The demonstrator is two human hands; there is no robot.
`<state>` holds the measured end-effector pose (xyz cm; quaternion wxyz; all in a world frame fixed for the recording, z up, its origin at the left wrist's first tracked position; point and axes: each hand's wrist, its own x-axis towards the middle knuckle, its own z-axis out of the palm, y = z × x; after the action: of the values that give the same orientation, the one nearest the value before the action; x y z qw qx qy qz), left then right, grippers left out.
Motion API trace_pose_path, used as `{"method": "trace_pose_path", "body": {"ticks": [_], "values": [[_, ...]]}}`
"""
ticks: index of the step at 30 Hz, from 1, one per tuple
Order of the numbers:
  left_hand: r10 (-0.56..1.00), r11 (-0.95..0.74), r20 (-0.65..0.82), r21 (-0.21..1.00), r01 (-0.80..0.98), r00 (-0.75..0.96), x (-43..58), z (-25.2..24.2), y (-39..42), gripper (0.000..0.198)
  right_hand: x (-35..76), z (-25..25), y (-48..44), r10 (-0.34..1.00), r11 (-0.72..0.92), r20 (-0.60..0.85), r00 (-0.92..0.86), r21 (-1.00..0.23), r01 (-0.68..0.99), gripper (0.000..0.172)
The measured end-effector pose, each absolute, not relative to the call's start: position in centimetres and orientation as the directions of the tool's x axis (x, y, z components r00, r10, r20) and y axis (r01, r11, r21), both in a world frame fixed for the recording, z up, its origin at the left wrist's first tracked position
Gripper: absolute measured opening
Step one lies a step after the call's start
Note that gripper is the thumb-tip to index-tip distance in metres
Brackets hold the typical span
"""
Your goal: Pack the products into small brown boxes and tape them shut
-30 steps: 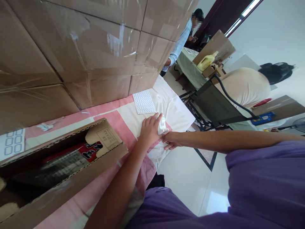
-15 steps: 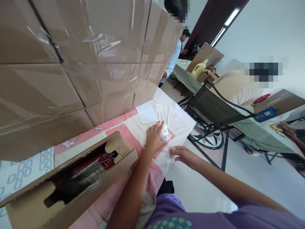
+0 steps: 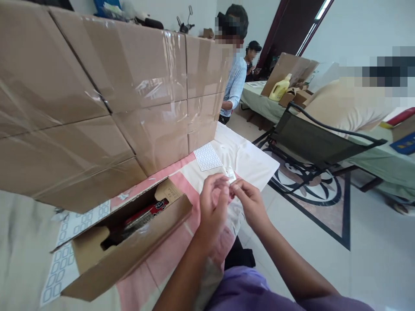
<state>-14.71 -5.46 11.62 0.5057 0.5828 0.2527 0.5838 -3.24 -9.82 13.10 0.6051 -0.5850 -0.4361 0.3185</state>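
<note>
My left hand (image 3: pixel 214 198) and my right hand (image 3: pixel 249 199) are close together above the cloth-covered table. The left hand's fingers are curled in toward its thumb. On the right hand, the thumb and fingertips are pinched. Whatever lies between the fingertips is too small or hidden to make out. Just beyond them is a small white object (image 3: pixel 231 173), partly covered by the fingers, its kind unclear. Further off lies a flat white card with a blue pattern (image 3: pixel 207 156). To the left stands an open long cardboard box (image 3: pixel 152 242) with a red and dark package (image 3: pixel 142 219) inside.
Taped cardboard boxes (image 3: pixel 149 77) form a wall along the table's far left side. A pink and white cloth (image 3: pixel 183 181) covers the table. A folding chair (image 3: pixel 319 144) with a seated person is at the right. Other people stand behind the boxes.
My right hand has come in from the right to meet my left hand. The left hand has shifted off the white object's side and curled its fingers. The view has turned slightly.
</note>
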Motion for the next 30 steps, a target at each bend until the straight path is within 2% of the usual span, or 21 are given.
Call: {"method": "trace_pose_path", "body": {"ticks": [2, 5, 7, 9, 11, 14, 18, 20, 25, 30], "values": [[0.812, -0.567, 0.576, 0.817, -0.101, 0.094, -19.1, 13.9, -7.3, 0.043, -5.3, 13.4, -8.9, 0.909, 0.190, 0.196, 0.368, -0.980, 0.054, 0.035], [0.710, -0.692, 0.674, 0.617, 0.376, 0.202, -27.0, 16.2, -8.2, 0.064, -8.8, 13.1, -8.1, 0.941, 0.266, 0.230, 0.247, -0.956, -0.121, 0.033], [0.765, -0.522, 0.624, 0.457, 0.721, 0.158, -32.1, 16.6, -7.6, 0.072, -10.9, 12.5, -7.6, 0.954, 0.289, 0.261, 0.146, -0.930, -0.225, 0.030], [0.825, -0.288, 0.564, 0.368, 0.884, 0.034, -36.2, 16.0, -6.6, 0.075, -12.5, 12.0, -7.1, 0.949, 0.316, 0.308, 0.071, -0.917, -0.242, 0.028], [0.906, -0.153, 0.422, 0.283, 0.947, 0.020, -38.8, 14.8, -5.8, 0.075, -13.5, 11.7, -6.3, 0.935, 0.353, 0.352, 0.038, -0.915, -0.194, 0.028], [0.963, -0.154, 0.246, 0.155, 0.976, 0.113, -39.6, 12.8, -5.7, 0.064, -13.8, 11.7, -4.3, 0.932, 0.362, 0.362, 0.014, -0.926, -0.107, 0.032], [0.929, -0.170, 0.325, -0.046, 0.984, 0.176, -36.2, 12.0, -6.7, 0.046, -12.6, 12.4, -1.0, 0.948, 0.318, 0.319, -0.015, -0.948, -0.028, 0.040], [0.912, -0.202, 0.347, -0.086, 0.976, 0.219, -33.8, 12.5, -7.3, 0.042, -11.8, 12.9, 0.5, 0.957, 0.284, 0.283, -0.056, -0.959, 0.016, 0.042], [0.913, -0.290, 0.313, 0.040, 0.956, 0.264, -29.3, 13.2, -7.8, 0.038, -11.2, 13.8, 3.1, 0.971, 0.217, 0.191, -0.143, -0.955, 0.201, 0.043], [0.925, -0.363, 0.194, 0.185, 0.913, 0.328, -27.9, 12.4, -7.3, 0.055, -12.0, 13.9, 4.7, 0.977, 0.175, 0.120, -0.174, -0.921, 0.347, 0.038]]}}
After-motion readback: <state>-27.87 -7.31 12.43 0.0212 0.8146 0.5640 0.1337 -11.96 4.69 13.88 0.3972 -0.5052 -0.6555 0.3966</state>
